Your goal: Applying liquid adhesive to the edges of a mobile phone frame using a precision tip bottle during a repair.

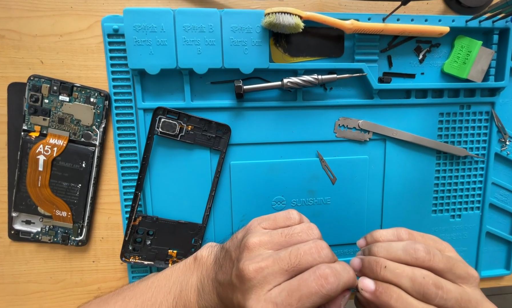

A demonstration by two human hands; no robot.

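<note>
My left hand (284, 259) and my right hand (415, 265) meet at the bottom edge of the blue repair mat (427, 171), fingertips pinched together around something too small and hidden to tell. Just left of my left wrist lies a black phone mid-frame (219, 165), empty in the middle. An opened phone (56, 159) with an orange flex cable and black battery rests on the wooden table at the far left. A small scalpel blade (326, 167) lies on the mat above my hands.
A metal screwdriver (293, 83) sits in the mat's upper tray, an orange-handled toothbrush (347, 24) above it. A flat metal pry tool (404, 136) with a razor blade end lies to the right, tweezers (502, 132) at the far right, a green scraper (466, 57) top right.
</note>
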